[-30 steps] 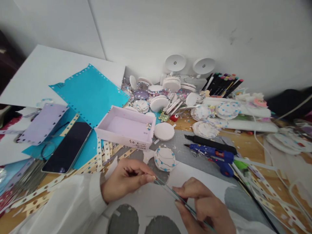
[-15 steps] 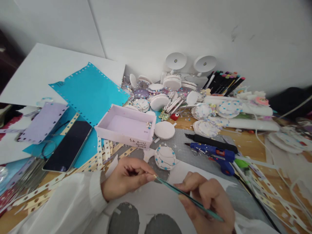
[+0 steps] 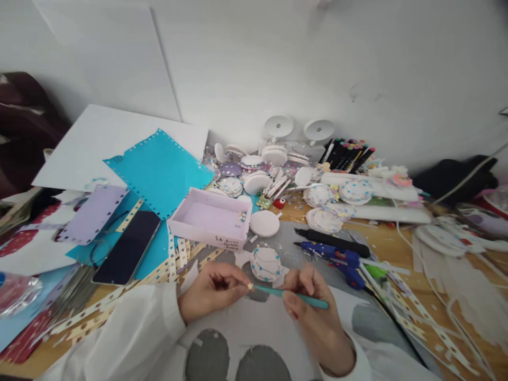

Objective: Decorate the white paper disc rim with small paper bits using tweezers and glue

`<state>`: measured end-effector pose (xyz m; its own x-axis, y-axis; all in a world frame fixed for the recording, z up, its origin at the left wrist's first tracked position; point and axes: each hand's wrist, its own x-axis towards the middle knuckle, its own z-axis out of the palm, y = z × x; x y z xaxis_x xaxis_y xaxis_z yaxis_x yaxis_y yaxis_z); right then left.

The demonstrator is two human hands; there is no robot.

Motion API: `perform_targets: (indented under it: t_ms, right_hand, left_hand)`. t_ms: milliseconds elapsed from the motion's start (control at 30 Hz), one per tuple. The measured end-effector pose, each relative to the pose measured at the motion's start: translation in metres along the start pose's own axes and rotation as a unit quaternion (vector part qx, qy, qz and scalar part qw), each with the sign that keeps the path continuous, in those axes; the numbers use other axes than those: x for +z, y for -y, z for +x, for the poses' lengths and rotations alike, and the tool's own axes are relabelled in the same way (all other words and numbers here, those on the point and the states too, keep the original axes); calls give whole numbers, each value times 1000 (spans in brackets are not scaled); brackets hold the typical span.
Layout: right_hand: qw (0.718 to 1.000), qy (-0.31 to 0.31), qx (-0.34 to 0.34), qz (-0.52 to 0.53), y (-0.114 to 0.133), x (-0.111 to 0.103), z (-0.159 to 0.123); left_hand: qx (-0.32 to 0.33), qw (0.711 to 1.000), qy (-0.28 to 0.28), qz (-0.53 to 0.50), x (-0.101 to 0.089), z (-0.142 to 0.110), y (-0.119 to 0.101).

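Between thumb and forefinger my left hand (image 3: pixel 218 287) pinches a tiny cream paper star (image 3: pixel 250 287). My right hand (image 3: pixel 311 301) is closed around slim teal tweezers (image 3: pixel 313 302), whose tip points left and meets the star or lies just beside it. Both hands are above a white sheet with round cut-outs (image 3: pixel 273 320). Just beyond the fingertips lies a white disc (image 3: pixel 265 263) decorated with dark curved lines and small blue stars. Further back stands a lilac open box (image 3: pixel 206 241) with a few tiny pieces in its right end.
A blue glue gun (image 3: pixel 333 256) and a black pen-like tool (image 3: pixel 333 242) lie at right. At left are a phone (image 3: pixel 127 248), punched blue paper (image 3: pixel 159 172) and cream punched strips (image 3: pixel 99 312). White discs (image 3: pixel 257 182) are piled at the back beside markers (image 3: pixel 349 155).
My view has tilted up and shifted. The tweezers have turned nearer to level, and the star now shows more clearly at my left fingertips. Both hands keep their grips.
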<state>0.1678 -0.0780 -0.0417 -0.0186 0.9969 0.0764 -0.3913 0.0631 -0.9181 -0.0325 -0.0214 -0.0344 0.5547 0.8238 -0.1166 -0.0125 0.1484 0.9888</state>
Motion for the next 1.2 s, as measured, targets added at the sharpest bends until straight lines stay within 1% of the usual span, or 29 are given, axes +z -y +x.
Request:
perform_targets:
  t_ms: [100,267,367,500,667,833,1200]
  right_hand:
    - [1000,-4,-23,-21,1,1,1]
    - [995,-18,-78,-59,1,2,3]
    - [992,-19,-96,-80,1,3,3]
    - [989,-15,-103,-103,1,3,1]
    - [986,-11,-114,-119,1,4,1]
    - [985,-14,-120,-125,4,5,2]
    - [982,-17,-136,-133,6,0,2]
  left_hand:
    - [0,1000,-2,0,-1,0,0]
    - [1,1000,-22,4,0,2,-3]
    - [-1,1000,-19,-2,0,3,-2]
    - [-6,1000,-3,-13,-2,3,0]
    - [-11,1000,15,-19,-2,4,-5]
    - [-19,999,9,-28,-3,4,-8]
    - [-40,998,12,-53,-4,5,-3]
